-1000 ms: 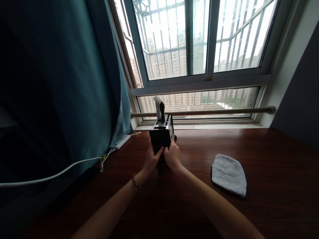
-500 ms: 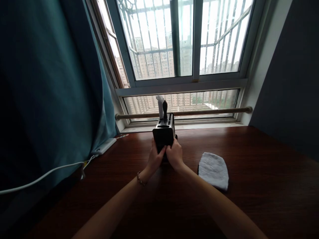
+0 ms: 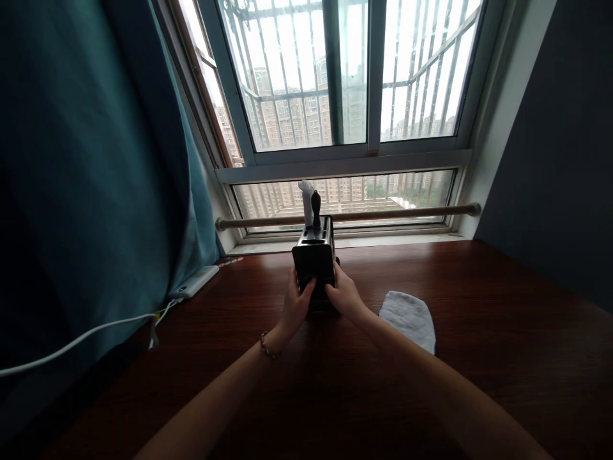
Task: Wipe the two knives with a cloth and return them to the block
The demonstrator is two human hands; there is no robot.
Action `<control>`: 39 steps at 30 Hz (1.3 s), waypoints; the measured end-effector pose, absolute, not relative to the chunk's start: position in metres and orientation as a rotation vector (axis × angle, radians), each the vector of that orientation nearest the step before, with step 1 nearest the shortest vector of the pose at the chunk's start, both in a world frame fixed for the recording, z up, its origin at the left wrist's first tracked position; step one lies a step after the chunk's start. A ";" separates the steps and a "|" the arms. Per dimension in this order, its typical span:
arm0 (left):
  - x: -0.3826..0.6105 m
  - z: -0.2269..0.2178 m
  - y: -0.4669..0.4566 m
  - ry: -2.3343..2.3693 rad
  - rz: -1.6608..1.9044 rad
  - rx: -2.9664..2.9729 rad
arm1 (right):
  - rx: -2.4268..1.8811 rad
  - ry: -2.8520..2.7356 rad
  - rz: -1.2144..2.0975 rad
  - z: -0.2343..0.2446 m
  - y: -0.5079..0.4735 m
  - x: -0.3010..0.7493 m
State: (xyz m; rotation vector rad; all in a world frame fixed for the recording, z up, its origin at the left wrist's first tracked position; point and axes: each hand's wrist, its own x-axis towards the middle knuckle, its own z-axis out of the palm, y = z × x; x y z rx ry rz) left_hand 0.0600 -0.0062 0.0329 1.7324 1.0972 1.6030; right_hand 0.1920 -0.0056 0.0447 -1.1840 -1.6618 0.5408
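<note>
A black knife block (image 3: 313, 260) with slots in its top stands upright on the dark wooden table, close to the window. A black handle (image 3: 316, 206) and a whitish handle-like piece (image 3: 307, 199) stick up from the slots; whatever they are attached to is hidden inside. My left hand (image 3: 295, 305) is closed round the block's lower left side, thumb across the front. From the right, my right hand (image 3: 347, 296) grips the other side, its thumb also on the front face. The fingers behind the block are out of sight.
To the right of my right forearm lies a folded white cloth (image 3: 407, 318), partly covered by the arm. A white power strip (image 3: 195, 281) with a cable rests at the left table edge by the blue curtain (image 3: 134, 160). A horizontal rail (image 3: 393, 216) crosses the window behind.
My thumbs have moved apart on the block's front, the right hand shifting slightly right. My right forearm now covers part of the cloth. The view has shifted a little.
</note>
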 end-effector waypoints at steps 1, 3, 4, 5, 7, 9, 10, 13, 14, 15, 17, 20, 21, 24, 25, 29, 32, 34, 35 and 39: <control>0.058 0.033 -0.006 1.080 1.591 1.731 | -1.183 -1.722 0.507 0.042 -0.008 0.201; 0.053 0.033 -0.005 1.071 1.575 1.732 | -1.311 -1.855 0.370 0.032 -0.018 0.223; 0.049 0.034 -0.005 1.081 1.572 1.734 | -1.467 -1.957 0.249 0.025 -0.025 0.235; 0.045 0.036 -0.004 1.101 1.571 1.736 | -1.644 -2.073 0.095 0.017 -0.033 0.247; 0.034 0.043 -0.003 1.159 1.577 1.745 | -2.037 -2.139 -0.160 -0.001 -0.050 0.270; 0.025 0.054 -0.001 1.217 1.597 1.772 | -2.263 -2.156 -0.201 -0.018 -0.064 0.288; 0.021 0.062 0.000 1.239 1.609 1.795 | -2.291 -2.184 -0.153 -0.025 -0.068 0.295; 0.016 0.089 0.010 1.283 1.665 1.872 | -2.151 -2.346 -0.049 -0.035 -0.075 0.304; 0.016 0.100 0.015 1.301 1.682 1.894 | -2.050 -2.414 -0.032 -0.036 -0.077 0.304; 0.017 0.111 0.020 1.325 1.691 1.919 | -1.941 -2.473 -0.019 -0.036 -0.078 0.304; 0.022 0.133 0.035 1.388 1.688 1.983 | -1.747 -2.537 -0.001 -0.035 -0.080 0.301; 0.036 0.164 0.060 1.490 1.601 2.121 | -1.597 -2.515 -0.035 -0.038 -0.085 0.301; 0.042 0.173 0.068 1.527 1.555 2.176 | -1.568 -2.501 -0.051 -0.040 -0.086 0.302; 0.060 0.191 0.091 1.673 1.458 2.312 | -1.514 -2.483 -0.069 -0.043 -0.089 0.305; 0.066 0.194 0.097 1.725 1.433 2.341 | -1.509 -2.478 -0.073 -0.044 -0.089 0.306; 0.086 0.197 0.115 1.916 1.367 2.374 | -1.494 -2.459 -0.090 -0.046 -0.089 0.306; 0.093 0.197 0.122 1.996 1.355 2.370 | -1.484 -2.434 -0.069 -0.047 -0.089 0.306; 0.095 0.199 0.126 2.019 1.375 2.366 | -1.487 -2.430 -0.053 -0.046 -0.088 0.306; 0.095 0.202 0.127 2.027 1.394 2.361 | -1.489 -2.430 -0.044 -0.046 -0.089 0.306; 0.092 0.224 0.134 2.041 1.517 2.323 | -1.500 -2.423 -0.006 -0.043 -0.089 0.305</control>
